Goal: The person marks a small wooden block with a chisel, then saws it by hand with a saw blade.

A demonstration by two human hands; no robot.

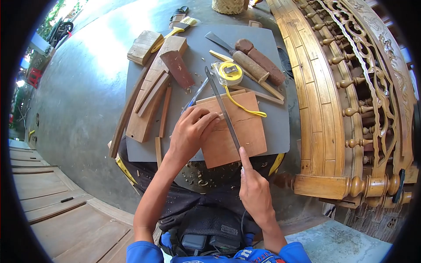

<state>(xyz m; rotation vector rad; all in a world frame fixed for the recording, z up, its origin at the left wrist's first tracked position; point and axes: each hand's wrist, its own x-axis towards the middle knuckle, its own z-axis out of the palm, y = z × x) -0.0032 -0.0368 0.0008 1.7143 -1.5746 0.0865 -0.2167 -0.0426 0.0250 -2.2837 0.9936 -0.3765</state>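
A grey worktop [276, 131] stands on a concrete floor [79, 96] and carries a flat wooden board [245, 136]. On the board, the left hand [190, 131] has its fingers pinched on a small pale piece [222, 116]. The right hand [254, 190], at the board's near edge, is closed around a long file [221, 103] that crosses the board, forefinger laid along it. Beyond the board lie a yellow tape measure [230, 72] and wooden-handled chisels [256, 63], with curved wood offcuts [147, 105] left of it. Carved wooden furniture [324, 109] stands to the right.
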